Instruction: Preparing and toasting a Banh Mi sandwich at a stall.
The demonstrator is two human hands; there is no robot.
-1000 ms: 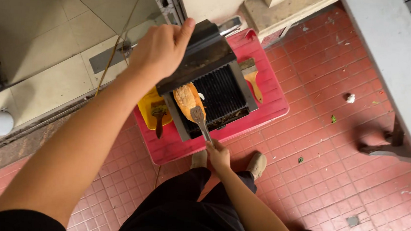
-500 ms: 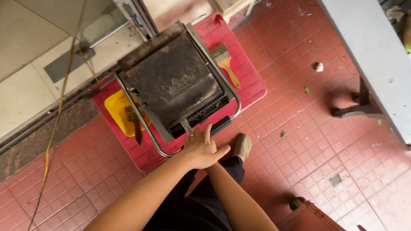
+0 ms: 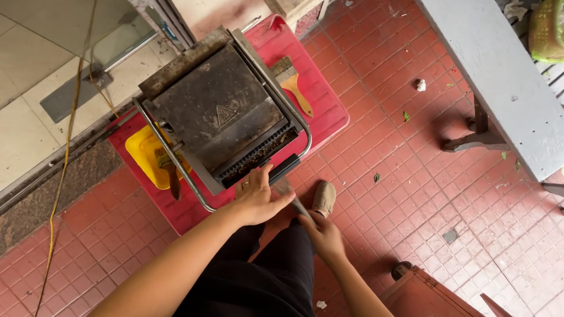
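While the left hand's fingers (image 3: pixel 264 177) are lying flat and unclenched on the front edge of the closed black metal press grill (image 3: pixel 223 112), the right hand (image 3: pixel 321 236) is gripping the handle of a flat metal scraper (image 3: pixel 288 193) just below that edge. The grill is sitting on a red plastic stool (image 3: pixel 324 109), a wooden-handled brush (image 3: pixel 293 84) beside it and a yellow plastic dish (image 3: pixel 144 153) at its left. Looks like a cleaning step; the lid probably needs lifting before the scraper can get at the plates.
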